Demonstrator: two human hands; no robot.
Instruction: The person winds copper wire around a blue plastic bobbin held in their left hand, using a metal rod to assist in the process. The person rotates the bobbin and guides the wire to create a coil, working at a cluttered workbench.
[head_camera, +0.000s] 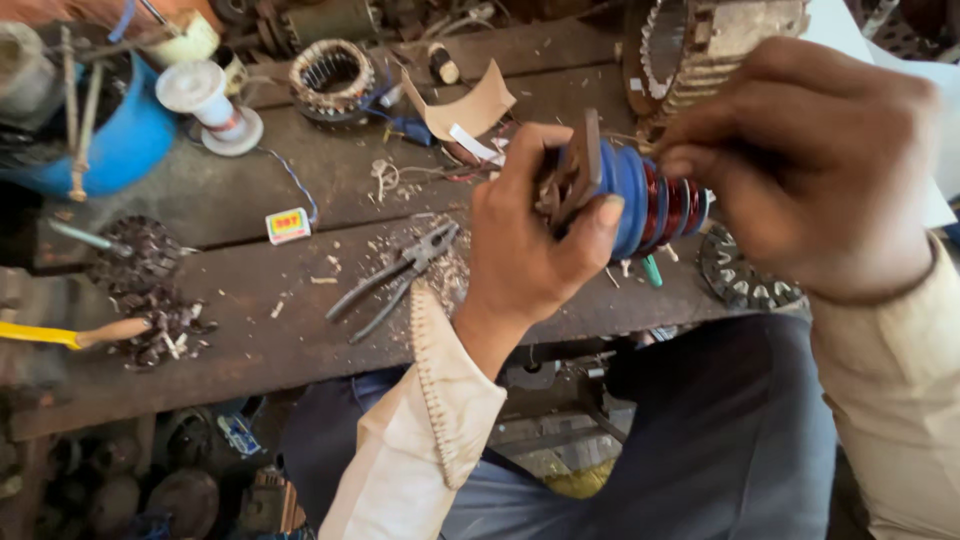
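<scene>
Two bare hands are seen at centre right of the frame, raised above a worn wooden tabletop. One blue container is noted at upper left; metal rods and dark parts are stood in it, though its full contents cannot be made out.

A blue stepped former, wound with reddish-brown copper wire, is held in mid-air between the hands. The left hand is clenched round the former's left end, where a dark flat end piece is gripped between thumb and fingers. The right hand is curled over the wound right end, its fingertips set on the wire turns; a firm grasp there cannot be confirmed.

The tabletop's near edge is observed running across lower centre, with the person's dark trousers below it. Open room is found at centre left, where a pair of pliers lies among wood shavings, near the left wrist. A white spool and a wound stator ring are placed towards the upper left, well apart from the hands. A yellow-handled tool is laid at the left edge beside a heap of dark scraps.
</scene>
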